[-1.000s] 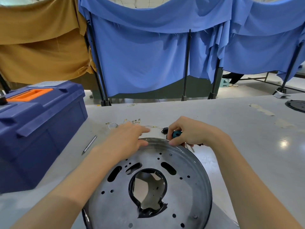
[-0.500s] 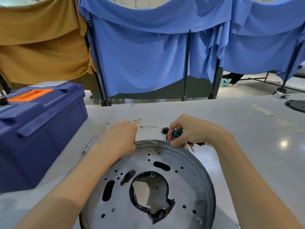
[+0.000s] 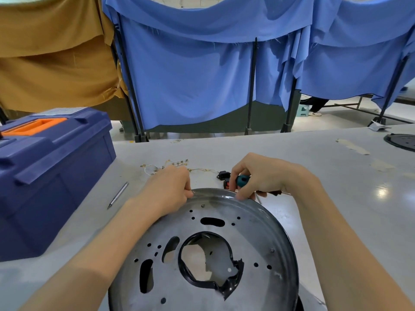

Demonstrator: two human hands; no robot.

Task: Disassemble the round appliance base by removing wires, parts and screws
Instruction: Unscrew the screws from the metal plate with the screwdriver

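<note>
The round appliance base (image 3: 253, 239) is a grey metal disc with several holes and a large central opening ringed in black plastic. It lies on the table in front of me. My left hand (image 3: 168, 189) pinches its far rim on the left, fingers closed on the edge. My right hand (image 3: 262, 176) holds a teal-handled screwdriver (image 3: 242, 181) while its fingertips press the far rim on the right. A screw (image 3: 203, 205) sits in the disc just below the far rim. Loose thin wires (image 3: 179, 166) and a small black part (image 3: 222, 176) lie beyond the disc.
A blue toolbox (image 3: 54, 171) with an orange handle stands at the left. A metal rod (image 3: 118, 195) lies between it and the disc. Another dark round base (image 3: 402, 142) rests at the far right edge. Blue and tan cloths hang behind the table.
The disc has turned clockwise under my hands, its slots moving round. My left hand's fingers have closed from resting open on the rim to pinching it. My right hand stays on the screwdriver.
</note>
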